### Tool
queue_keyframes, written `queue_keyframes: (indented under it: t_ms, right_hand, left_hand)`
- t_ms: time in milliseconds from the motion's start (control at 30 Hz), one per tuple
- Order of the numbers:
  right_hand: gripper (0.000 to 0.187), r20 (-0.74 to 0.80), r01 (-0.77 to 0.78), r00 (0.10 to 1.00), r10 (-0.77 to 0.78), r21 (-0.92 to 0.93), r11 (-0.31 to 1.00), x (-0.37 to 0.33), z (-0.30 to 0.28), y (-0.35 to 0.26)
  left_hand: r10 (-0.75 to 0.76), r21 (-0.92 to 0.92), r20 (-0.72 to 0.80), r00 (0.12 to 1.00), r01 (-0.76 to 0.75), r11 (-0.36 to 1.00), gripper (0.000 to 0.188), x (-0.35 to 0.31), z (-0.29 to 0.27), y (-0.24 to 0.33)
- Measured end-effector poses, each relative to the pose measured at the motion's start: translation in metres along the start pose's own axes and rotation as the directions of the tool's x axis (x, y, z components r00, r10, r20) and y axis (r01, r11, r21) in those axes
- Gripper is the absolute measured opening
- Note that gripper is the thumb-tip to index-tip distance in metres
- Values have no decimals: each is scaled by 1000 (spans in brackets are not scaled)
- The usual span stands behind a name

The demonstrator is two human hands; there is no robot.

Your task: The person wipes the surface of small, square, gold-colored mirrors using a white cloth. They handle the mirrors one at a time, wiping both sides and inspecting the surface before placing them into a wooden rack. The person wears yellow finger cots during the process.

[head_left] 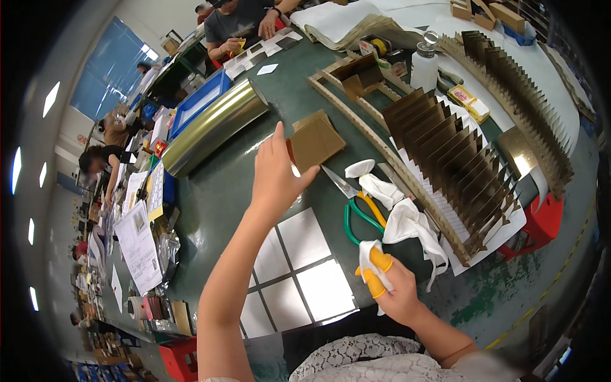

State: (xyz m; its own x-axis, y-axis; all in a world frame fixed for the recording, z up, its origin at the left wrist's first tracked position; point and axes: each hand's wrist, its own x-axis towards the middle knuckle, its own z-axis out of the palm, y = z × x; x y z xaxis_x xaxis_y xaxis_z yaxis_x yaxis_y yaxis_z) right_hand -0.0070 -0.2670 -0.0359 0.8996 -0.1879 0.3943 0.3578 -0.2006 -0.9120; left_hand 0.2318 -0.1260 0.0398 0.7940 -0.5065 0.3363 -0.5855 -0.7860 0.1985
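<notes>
Head view showed the left hand (275,173) reaching forward and gripping a stack of brown cardboard squares (314,143) on the dark green table (216,191), just beyond the scissors (356,204). The right hand (391,286), with yellow finger cots, clutched a white cloth (368,253) near four white squares (296,267).

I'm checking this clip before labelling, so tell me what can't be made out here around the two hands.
- Head view: the left hand covers the near corner of the brown card stack.
- The white cloth hides part of the right hand.
- Scissors: handles partly under the cloth.
- Far benches: too small and bent.
</notes>
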Motion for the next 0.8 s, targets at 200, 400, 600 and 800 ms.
queue_keyframes:
  t_ms: [200, 400, 600, 800]
  right_hand:
    - [43, -32, -131, 991, 134, 81, 988, -7, 4, 8]
    - [47, 30, -359, 929, 369, 308, 881, 0, 13, -11]
    - [49, 102, -411, 907, 409, 429, 804, 3, 36, -28]
    - [53, 148, -449, 892, 426, 378, 809, 2, 50, -37]
  left_hand:
    - [75, -189, -34, 997, -80, 979, 111, -113, -64, 26]
    - [-53, -390, 30, 998, 60, 919, 113, -190, -73, 31]
    - [-89, -452, 61, 994, 107, 886, 111, -221, -79, 23]
    - [-56, -485, 58, 997, 77, 871, 108, -238, -81, 12]
